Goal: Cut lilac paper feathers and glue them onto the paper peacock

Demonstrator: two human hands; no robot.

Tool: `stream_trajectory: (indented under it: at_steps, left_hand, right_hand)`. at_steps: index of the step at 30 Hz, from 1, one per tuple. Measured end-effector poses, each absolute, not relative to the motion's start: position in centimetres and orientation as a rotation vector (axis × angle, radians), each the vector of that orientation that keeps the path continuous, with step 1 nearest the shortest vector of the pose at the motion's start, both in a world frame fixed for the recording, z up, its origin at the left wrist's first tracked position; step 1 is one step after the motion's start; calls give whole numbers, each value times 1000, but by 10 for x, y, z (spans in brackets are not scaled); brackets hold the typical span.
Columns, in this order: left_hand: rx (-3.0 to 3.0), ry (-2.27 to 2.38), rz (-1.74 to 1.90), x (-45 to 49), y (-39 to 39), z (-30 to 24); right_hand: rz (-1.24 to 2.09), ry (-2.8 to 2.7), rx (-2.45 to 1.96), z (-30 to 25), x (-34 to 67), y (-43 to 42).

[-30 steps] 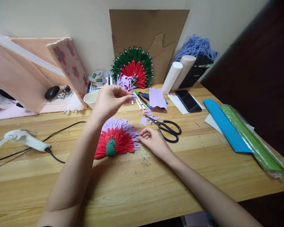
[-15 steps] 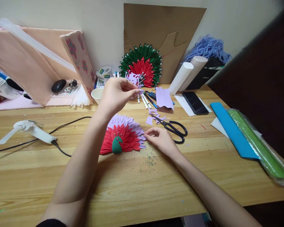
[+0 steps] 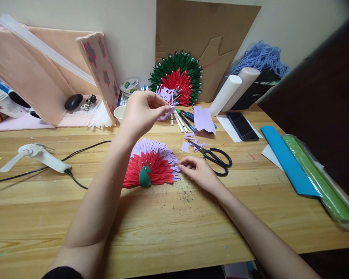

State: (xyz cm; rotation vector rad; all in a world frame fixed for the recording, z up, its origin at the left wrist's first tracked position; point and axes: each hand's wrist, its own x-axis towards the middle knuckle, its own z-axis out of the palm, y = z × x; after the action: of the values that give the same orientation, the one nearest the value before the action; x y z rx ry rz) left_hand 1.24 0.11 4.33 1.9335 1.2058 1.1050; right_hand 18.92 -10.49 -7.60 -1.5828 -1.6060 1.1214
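A paper peacock (image 3: pixel 151 166) lies on the wooden table (image 3: pixel 174 217), with a green head, red feathers and an outer ring of lilac feathers. My left hand (image 3: pixel 141 114) is raised above it, fingers pinched on a small lilac paper piece (image 3: pixel 171 110). My right hand (image 3: pixel 199 172) rests on the table at the peacock's right edge, fingers curled and touching the lilac feathers. Black scissors (image 3: pixel 215 157) lie just beyond my right hand among lilac scraps (image 3: pixel 187 141).
A finished green and red paper fan (image 3: pixel 177 77) leans on cardboard at the wall. Markers, a paper cup (image 3: pixel 120 113), tape, white rolls, a phone (image 3: pixel 242 126), blue and green paper rolls (image 3: pixel 305 166) lie right. A glue gun (image 3: pixel 37 155) with cord sits left.
The view has shifted a little, so everything sits further right in the frame. My left hand stays raised with the lilac piece; my right hand stays at the peacock's edge.
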Motion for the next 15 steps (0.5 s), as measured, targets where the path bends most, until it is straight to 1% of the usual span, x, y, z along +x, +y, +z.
stream_trajectory:
  at_steps: [10,15]
  left_hand:
    - [1994,1211,1115,11,2,43]
    - [1993,1245,1102,12,1,45]
  right_hand:
    - [1334,-1443,-1488,-78,193,-100]
    - [1319,-1458,-1475,-76,192,-99]
